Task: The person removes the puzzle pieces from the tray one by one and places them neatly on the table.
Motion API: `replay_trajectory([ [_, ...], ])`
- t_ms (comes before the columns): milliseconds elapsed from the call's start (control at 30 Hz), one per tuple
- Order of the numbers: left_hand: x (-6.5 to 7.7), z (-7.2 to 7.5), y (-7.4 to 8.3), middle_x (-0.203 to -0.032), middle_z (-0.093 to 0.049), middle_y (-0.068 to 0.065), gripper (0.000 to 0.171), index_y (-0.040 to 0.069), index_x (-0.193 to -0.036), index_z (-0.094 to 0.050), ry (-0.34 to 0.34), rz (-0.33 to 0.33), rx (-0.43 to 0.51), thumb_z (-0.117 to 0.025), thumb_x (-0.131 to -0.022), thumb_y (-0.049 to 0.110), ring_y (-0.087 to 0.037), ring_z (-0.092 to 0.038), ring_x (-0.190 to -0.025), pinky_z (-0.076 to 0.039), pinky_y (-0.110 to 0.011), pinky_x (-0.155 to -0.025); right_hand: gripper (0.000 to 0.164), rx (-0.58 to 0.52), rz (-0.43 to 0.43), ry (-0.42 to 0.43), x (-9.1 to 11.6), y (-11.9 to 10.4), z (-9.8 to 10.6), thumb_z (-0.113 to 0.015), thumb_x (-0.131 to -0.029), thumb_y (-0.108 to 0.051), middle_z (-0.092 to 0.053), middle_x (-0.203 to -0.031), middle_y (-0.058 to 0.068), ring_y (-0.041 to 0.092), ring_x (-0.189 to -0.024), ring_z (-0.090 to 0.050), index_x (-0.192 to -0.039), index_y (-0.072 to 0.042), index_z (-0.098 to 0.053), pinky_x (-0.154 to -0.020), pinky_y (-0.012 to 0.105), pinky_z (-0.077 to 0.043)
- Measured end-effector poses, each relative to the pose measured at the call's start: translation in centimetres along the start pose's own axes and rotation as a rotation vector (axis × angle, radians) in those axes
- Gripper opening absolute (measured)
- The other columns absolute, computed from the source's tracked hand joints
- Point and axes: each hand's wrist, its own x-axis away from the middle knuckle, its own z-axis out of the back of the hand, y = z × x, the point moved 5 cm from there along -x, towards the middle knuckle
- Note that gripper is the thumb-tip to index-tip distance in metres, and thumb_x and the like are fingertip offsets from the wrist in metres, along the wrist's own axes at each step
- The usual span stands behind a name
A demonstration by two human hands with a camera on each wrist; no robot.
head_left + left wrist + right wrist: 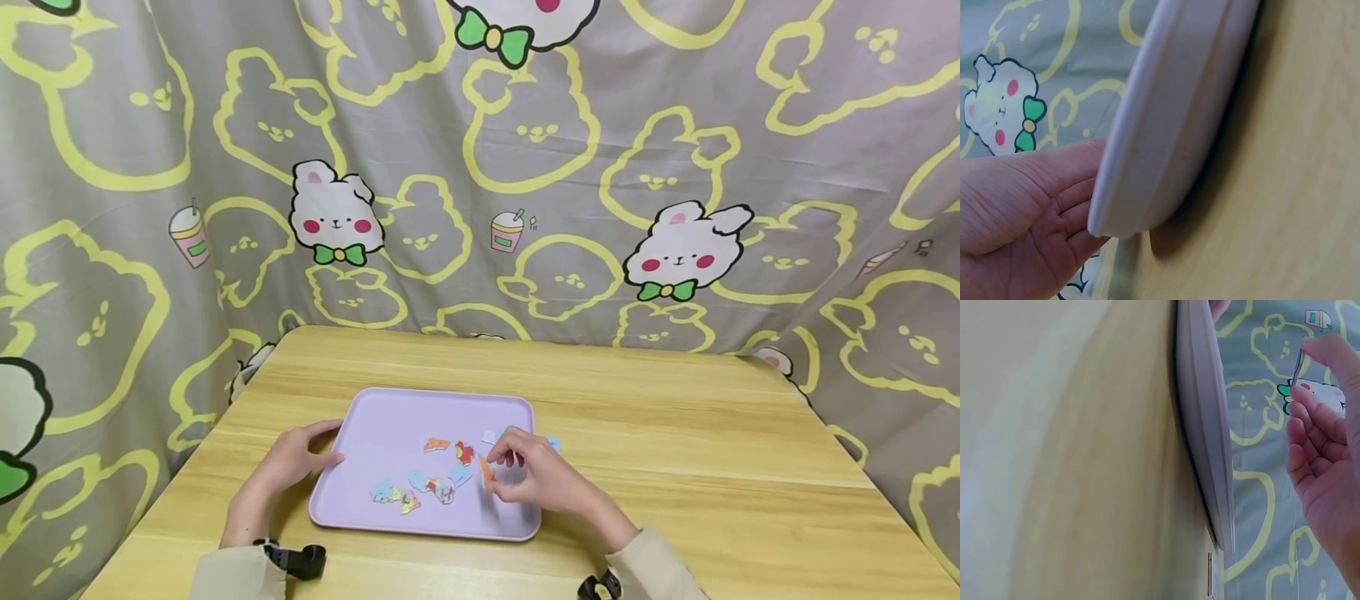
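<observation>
In the head view, my right hand pinches an orange jigsaw piece between thumb and fingers above the right part of a light purple tray. The right wrist view has this thin piece almost edge-on. My left hand touches the tray's left rim, fingers fairly straight along the outside. On the tray lie an orange piece, a red piece, a whitish piece beside the right hand, and several blue and multicoloured pieces, some touching or joined.
The tray lies on a wooden table. A blue piece is just right of the tray, partly behind the right hand. A patterned grey curtain hangs around the table's back and sides. Black wrist cameras sit on both forearms.
</observation>
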Motion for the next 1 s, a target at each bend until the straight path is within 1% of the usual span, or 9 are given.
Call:
replay_trajectory([
  [100,0.0,0.0,0.0,-0.145,-0.046,-0.031,0.059,0.002,-0.14,-0.051,-0.002,0.008,0.002,-0.071,-0.089,0.022,-0.053,-0.037,-0.136,-0.033,-0.066,-0.111,0.024,0.0,-0.019,0.02,0.0,0.1,0.1,-0.079,-0.077,-0.013,-0.061,-0.085,0.003,0.009,-0.076,-0.054,-0.094,-0.006,-0.064,-0.066,0.018,-0.05],
  [333,0.0,-0.1,0.0,-0.146,-0.045,-0.031,0.06,0.002,-0.141,-0.05,-0.011,0.024,0.007,-0.071,-0.089,0.024,-0.054,-0.035,-0.136,-0.032,-0.066,-0.111,0.025,0.04,-0.028,0.061,0.2,0.4,0.5,-0.08,-0.075,-0.012,-0.061,-0.084,0.001,0.005,-0.077,-0.052,-0.093,-0.007,-0.064,-0.065,0.016,-0.048],
  [467,0.0,-0.1,0.0,-0.145,-0.046,-0.031,0.06,0.002,-0.141,-0.051,-0.009,0.013,0.008,-0.071,-0.089,0.024,-0.054,-0.036,-0.136,-0.033,-0.066,-0.111,0.026,0.044,-0.041,0.076,0.5,0.5,0.9,-0.081,-0.075,-0.013,-0.062,-0.084,0.001,0.007,-0.077,-0.054,-0.093,-0.007,-0.064,-0.066,0.015,-0.049],
  [667,-0.1,0.0,-0.1,-0.145,-0.046,-0.031,0.06,0.001,-0.14,-0.051,-0.008,0.001,0.006,-0.072,-0.089,0.024,-0.054,-0.036,-0.136,-0.033,-0.065,-0.111,0.026,0.051,-0.05,0.092,0.9,0.8,1.5,-0.081,-0.075,-0.013,-0.063,-0.085,0.005,0.011,-0.076,-0.055,-0.092,-0.005,-0.063,-0.065,0.016,-0.049],
  [867,-0.2,0.0,-0.2,-0.145,-0.046,-0.031,0.06,0.002,-0.141,-0.051,-0.008,-0.003,0.007,-0.072,-0.089,0.025,-0.054,-0.036,-0.136,-0.033,-0.066,-0.111,0.025,0.06,-0.052,0.101,1.1,1.2,2.0,-0.08,-0.075,-0.012,-0.063,-0.085,0.008,0.017,-0.075,-0.057,-0.092,-0.004,-0.063,-0.063,0.022,-0.051],
  [1000,-0.1,0.0,-0.2,-0.145,-0.046,-0.031,0.061,0.002,-0.141,-0.051,-0.008,-0.007,0.005,-0.072,-0.089,0.025,-0.054,-0.036,-0.136,-0.033,-0.066,-0.111,0.025,0.07,-0.057,0.106,1.3,1.6,2.3,-0.08,-0.076,-0.012,-0.063,-0.085,0.007,0.018,-0.075,-0.057,-0.092,-0.004,-0.063,-0.061,0.023,-0.051],
])
